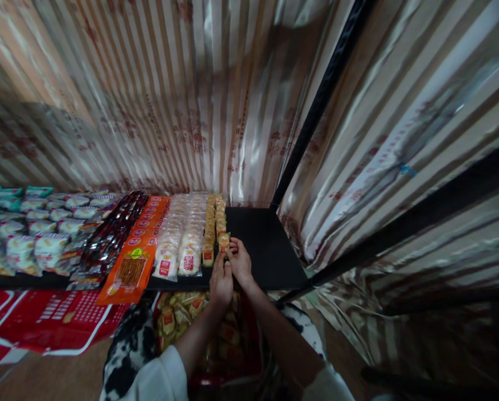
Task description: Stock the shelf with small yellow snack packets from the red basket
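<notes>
The little yellow packet (224, 241) sat right at the near end of the shorter yellow row (220, 211), long side roughly in line with it. Grip was a two-handed fingertip pinch: left hand (221, 283) nearer me than the row, right hand (240, 262) off its right.

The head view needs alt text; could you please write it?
A left hand and right hand meet at a small yellow packet over a black shelf, with rows of packaged snacks to the left. Similar packets lie in a red container below.
</notes>
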{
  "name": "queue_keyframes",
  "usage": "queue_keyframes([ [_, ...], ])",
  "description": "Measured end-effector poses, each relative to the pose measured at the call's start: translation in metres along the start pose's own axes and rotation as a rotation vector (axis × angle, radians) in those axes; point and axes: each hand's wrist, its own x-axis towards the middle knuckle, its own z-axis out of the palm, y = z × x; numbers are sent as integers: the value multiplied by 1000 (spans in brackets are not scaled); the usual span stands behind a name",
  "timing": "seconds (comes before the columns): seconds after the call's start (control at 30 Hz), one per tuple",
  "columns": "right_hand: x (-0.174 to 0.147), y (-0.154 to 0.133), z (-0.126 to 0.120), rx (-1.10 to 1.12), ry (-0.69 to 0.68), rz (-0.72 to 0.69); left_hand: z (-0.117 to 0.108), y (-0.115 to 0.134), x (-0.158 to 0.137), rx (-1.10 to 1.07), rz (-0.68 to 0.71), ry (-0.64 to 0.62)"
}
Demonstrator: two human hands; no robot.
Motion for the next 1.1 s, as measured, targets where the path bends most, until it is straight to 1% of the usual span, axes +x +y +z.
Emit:
queue_keyframes([
  [0.1,8,5,8,-24,-20,-32,3,-5,8,-43,16,19],
  [0.23,11,8,12,-84,-32,-49,7,-13,17,-98,52,3],
  [0.47,8,9,13,-36,3,-24,11,-23,23,-190,117,27],
  [0.67,10,15,16,-138,-72,-62,12,-26,25,-169,95,5],
  [0.83,10,17,15,-190,-86,-90,14,-27,27,-196,103,13],
  [0.97,7,16,13,-156,-54,-60,13,-26,23,-190,103,58],
  [1.1,-8,9,7,-143,20,-75,8,-27,7,-125,97,118],
])
